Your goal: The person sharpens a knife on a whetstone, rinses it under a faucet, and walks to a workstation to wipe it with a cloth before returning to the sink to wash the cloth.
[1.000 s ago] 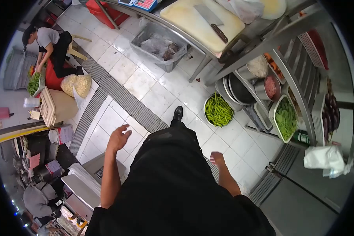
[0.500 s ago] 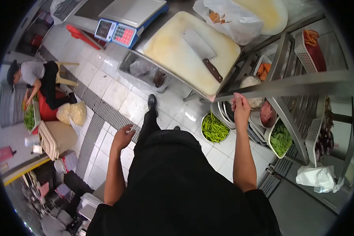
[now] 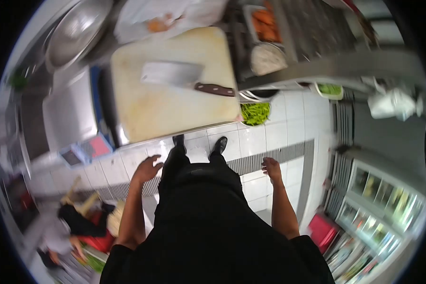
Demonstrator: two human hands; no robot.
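Observation:
My left hand (image 3: 148,169) hangs over the tiled floor in front of the counter, fingers apart and nothing in them. On the other side of my body, my right hand (image 3: 271,170) is held above the floor grate, its fingers loosely bent and apart, also without anything in it. Ahead of both hands lies a pale cutting board (image 3: 165,116) on the counter. A cleaver (image 3: 173,73) with a brown riveted handle rests flat on that board, its handle toward the right. Neither hand touches the board or the cleaver.
A blue-edged scale (image 3: 73,113) stands left of the board, with a metal bowl (image 3: 78,35) behind. Green chillies (image 3: 255,113) sit in a floor container by the rack. A seated person (image 3: 61,232) works at lower left. A glass-door fridge (image 3: 383,189) stands right.
My view has turned right and the counter now lies straight ahead. My right hand has come away from the rack's edge and lowered, its fingers looser. My left hand stays at my side.

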